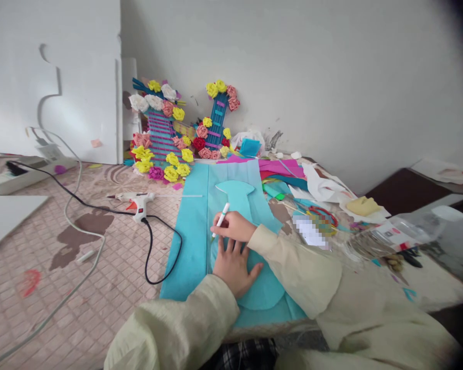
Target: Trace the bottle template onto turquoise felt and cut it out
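My right hand (235, 226) is closed around a white marker pen (221, 218), its tip pointing down beside the edge of a light-blue cutout (237, 198). The cutout has a flared top and a wide rounded bottom. Spread flat on the cutout, my left hand (235, 267) presses it down with its fingers apart. Both lie on a larger sheet of blue paper (191, 221), which shows fold lines. The middle of the cutout is hidden by my hands and right sleeve.
Left of the paper lies a white glue gun (140, 207) with a black cable. Two flower-covered decorations (162, 136) lean at the wall. On the right are red-handled scissors (324, 216), a blurred-out rectangle (311, 231), a clear plastic bottle (401, 231) and coloured paper (281, 167). A power strip (31, 167) sits far left.
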`<state>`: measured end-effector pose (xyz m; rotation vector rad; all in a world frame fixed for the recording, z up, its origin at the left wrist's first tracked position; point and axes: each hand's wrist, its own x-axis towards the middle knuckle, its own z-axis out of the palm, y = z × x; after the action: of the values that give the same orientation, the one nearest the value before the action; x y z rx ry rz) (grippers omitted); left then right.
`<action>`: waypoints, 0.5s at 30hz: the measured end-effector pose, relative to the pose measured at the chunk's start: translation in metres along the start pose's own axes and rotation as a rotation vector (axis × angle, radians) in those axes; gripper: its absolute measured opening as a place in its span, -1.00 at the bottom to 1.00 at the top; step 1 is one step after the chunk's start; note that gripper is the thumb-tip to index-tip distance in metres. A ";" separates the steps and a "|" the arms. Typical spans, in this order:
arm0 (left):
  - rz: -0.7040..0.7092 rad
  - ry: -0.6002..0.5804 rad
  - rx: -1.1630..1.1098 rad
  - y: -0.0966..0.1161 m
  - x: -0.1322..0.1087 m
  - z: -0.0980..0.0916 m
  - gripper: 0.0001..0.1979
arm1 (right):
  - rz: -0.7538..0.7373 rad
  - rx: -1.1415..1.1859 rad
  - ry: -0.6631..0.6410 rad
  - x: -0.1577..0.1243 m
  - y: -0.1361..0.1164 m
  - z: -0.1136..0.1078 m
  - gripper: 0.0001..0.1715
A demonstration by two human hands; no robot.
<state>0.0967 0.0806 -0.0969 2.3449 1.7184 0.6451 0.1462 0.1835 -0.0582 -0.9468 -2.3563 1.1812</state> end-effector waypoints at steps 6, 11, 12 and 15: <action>0.003 0.005 0.009 -0.001 0.000 0.000 -0.40 | 0.017 -0.023 -0.018 0.002 0.000 0.000 -0.89; 0.000 0.002 0.004 -0.001 0.000 -0.001 -0.39 | 0.025 -0.045 -0.016 0.004 0.001 -0.002 -0.89; 0.001 0.004 0.003 -0.001 0.000 -0.001 -0.39 | 0.026 -0.047 -0.013 0.005 0.002 -0.002 -0.89; 0.005 0.014 0.000 -0.001 0.000 -0.002 -0.38 | 0.025 -0.051 -0.002 0.007 0.006 -0.003 -0.89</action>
<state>0.0954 0.0805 -0.0958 2.3512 1.7188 0.6632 0.1455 0.1923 -0.0607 -0.9951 -2.3931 1.1368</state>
